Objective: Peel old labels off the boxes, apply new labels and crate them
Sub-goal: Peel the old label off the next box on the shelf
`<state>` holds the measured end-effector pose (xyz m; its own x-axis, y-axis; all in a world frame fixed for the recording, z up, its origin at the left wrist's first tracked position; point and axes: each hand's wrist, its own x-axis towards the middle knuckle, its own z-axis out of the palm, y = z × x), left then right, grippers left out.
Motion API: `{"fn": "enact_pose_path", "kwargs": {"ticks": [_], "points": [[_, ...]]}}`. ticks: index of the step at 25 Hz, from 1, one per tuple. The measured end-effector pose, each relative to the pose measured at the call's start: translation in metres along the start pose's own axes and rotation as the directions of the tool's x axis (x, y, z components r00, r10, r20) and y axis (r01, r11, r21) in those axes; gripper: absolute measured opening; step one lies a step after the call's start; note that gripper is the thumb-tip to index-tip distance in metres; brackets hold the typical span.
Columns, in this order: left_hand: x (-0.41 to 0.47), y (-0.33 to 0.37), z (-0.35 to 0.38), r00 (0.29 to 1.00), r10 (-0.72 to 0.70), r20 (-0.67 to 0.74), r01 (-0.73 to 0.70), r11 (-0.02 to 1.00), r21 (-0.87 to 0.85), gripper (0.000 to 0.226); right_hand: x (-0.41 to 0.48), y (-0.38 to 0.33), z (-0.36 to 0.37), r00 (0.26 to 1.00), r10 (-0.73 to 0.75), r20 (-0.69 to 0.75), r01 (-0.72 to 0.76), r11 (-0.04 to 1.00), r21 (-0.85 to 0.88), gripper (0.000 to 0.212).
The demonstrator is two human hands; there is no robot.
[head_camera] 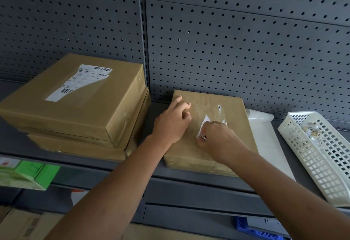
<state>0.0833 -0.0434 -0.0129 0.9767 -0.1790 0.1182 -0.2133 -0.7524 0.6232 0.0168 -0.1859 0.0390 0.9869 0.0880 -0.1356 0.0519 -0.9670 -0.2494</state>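
My right hand (216,137) pinches the torn white paper label scrap (205,120) on the flat brown cardboard box (234,118), which lies on the grey metal shelf (157,111), right of the stacked brown cardboard boxes (75,111). My left hand (172,124) rests loose-fingered near its far left corner. The paper looks thin and likely to tear, so I'd grip low at the lifted edge, bracing the stiff box.

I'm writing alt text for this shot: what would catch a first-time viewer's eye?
First the hands on the flat brown box mid-shelf: the right hand pinches a scrap of the torn white label while the left hand rests on the box's top. To the left stands a stack of boxes, the top one bearing a barcoded label; at the right a white basket holds paper scraps.
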Motion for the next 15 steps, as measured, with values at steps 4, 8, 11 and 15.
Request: {"fn": "enact_pose_path", "kwargs": {"ticks": [4,8,11,15], "points": [[0.001,0.000,0.001,1.000,0.014,0.000,-0.014,1.000,0.007,0.037,0.004,-0.002,-0.005,0.996,0.011,0.085,-0.011,1.000,0.004,0.025],[0.002,-0.003,0.001,0.999,0.032,0.006,-0.032,0.999,0.026,0.038,0.005,0.003,-0.023,0.989,0.045,0.141,-0.059,0.993,0.099,0.026],[0.003,-0.003,0.001,1.000,0.022,0.018,-0.022,0.999,0.031,0.038,0.005,0.014,-0.033,0.984,0.071,0.166,-0.119,0.946,0.302,0.016],[0.002,-0.001,0.001,1.000,0.021,0.008,-0.022,0.999,0.039,0.038,-0.002,0.025,-0.029,0.991,0.027,0.134,-0.075,0.926,0.371,0.011]]}}
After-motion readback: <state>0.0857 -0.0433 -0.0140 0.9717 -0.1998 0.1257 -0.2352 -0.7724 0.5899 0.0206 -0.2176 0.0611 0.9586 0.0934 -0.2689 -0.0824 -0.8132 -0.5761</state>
